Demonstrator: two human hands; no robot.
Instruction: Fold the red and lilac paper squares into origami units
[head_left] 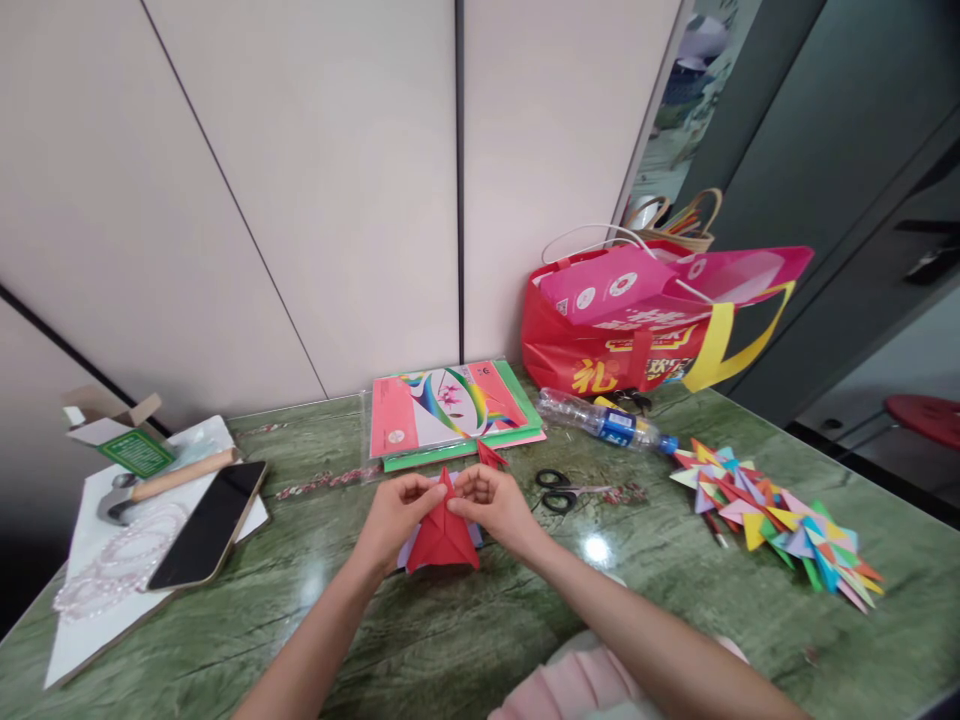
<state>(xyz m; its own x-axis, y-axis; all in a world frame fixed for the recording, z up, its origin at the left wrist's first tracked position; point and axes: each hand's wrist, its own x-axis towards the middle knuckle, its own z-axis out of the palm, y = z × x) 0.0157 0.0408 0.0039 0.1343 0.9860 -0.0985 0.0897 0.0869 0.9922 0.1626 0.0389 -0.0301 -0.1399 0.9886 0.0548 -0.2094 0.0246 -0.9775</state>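
A folded red paper piece [444, 535] with a pointed top is held between both hands above the table. My left hand [401, 512] pinches it near the tip from one side. My right hand [491, 502] grips the opposite side with thumb and fingers. Light purple paper shows behind and below the red piece, partly hidden. Just beyond my right hand lies another small red folded paper [491, 455]. Black-handled scissors [559, 490] rest to the right of my hands.
A packet of coloured paper [450, 410] lies against the wall. Right of it are a plastic bottle [600, 422], a red bag [622, 340] and colourful folded-paper pieces [780, 520]. At left are a phone [210, 525], a hammer [180, 477], beads [124, 560] and a small box [131, 440].
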